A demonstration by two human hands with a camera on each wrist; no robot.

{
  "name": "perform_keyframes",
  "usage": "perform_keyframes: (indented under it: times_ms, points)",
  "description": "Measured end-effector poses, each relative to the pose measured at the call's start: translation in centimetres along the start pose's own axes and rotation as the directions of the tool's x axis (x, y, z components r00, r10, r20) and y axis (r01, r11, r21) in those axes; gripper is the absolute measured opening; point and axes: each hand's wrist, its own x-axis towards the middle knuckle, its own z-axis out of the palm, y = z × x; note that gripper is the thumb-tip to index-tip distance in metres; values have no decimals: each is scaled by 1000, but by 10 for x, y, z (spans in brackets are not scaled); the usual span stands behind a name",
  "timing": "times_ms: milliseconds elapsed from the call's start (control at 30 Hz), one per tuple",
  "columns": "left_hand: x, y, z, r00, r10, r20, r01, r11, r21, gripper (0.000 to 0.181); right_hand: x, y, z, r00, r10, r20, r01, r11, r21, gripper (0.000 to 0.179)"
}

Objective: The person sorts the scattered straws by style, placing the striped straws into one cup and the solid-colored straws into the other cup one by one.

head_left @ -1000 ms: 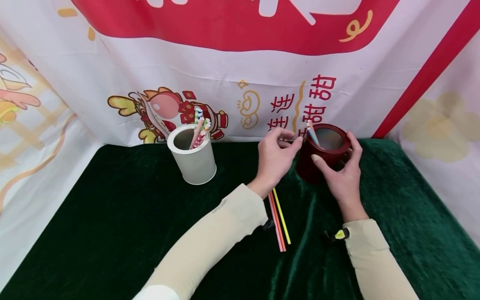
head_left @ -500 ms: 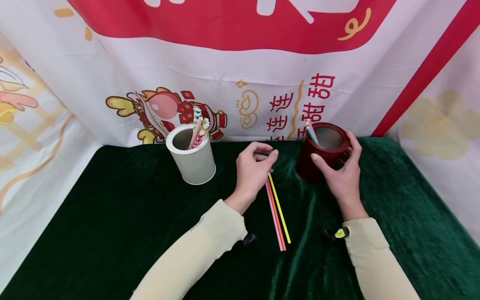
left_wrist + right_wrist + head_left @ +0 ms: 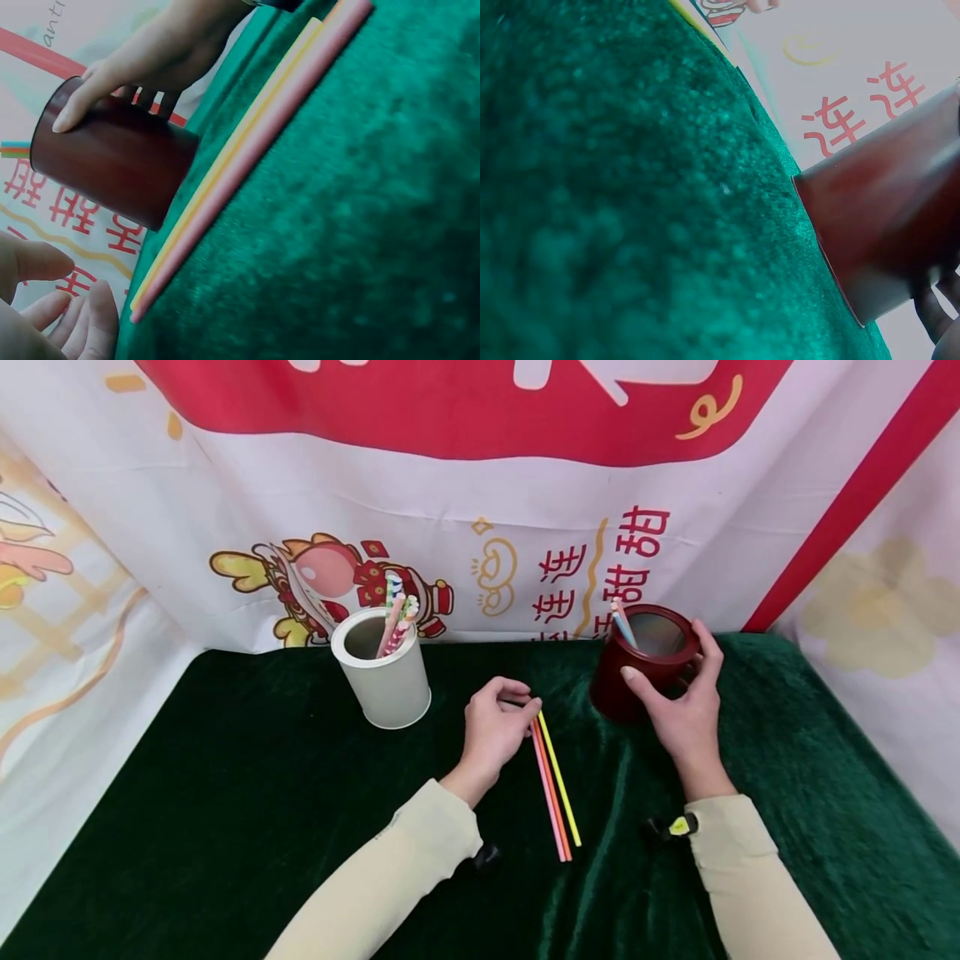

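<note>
My right hand (image 3: 686, 722) grips a dark red cylindrical cup (image 3: 617, 689), thumb on the near side and fingers round the right. Blue and pale pink straws (image 3: 622, 625) lean out of that cup. Beside the far ends of three loose straws, pink (image 3: 552, 806), orange (image 3: 552, 772) and yellow (image 3: 562, 781), hovers my left hand (image 3: 491, 735). Its thumb and fingers are loosely bent and apart, with nothing between them in the left wrist view, where the pink straw (image 3: 247, 154) runs diagonally past. The red cup (image 3: 885, 225) stands upright, its base on the green cloth.
A white cup (image 3: 386, 693) with several patterned straws (image 3: 395, 625) stands at the back left. Dark green velvet cloth (image 3: 225, 810) covers the table. A printed white curtain (image 3: 450, 493) hangs right behind the cups.
My left hand has moved from the red cup's rim back left and down to the loose straws' far ends. My right hand keeps its hold on the red cup.
</note>
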Motion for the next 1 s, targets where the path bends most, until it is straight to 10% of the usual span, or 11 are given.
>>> perform_keyframes:
  times_ms: [567, 1000]
  points:
    - [7, -15, 4, 998, 11, 54, -26, 958, 285, 41, -2, 0, 0, 1000, -9, -6, 9, 1000, 2, 93]
    - [9, -6, 12, 1000, -24, 12, 19, 941, 337, 39, -1, -2, 1, 1000, -10, -8, 10, 1000, 5, 95]
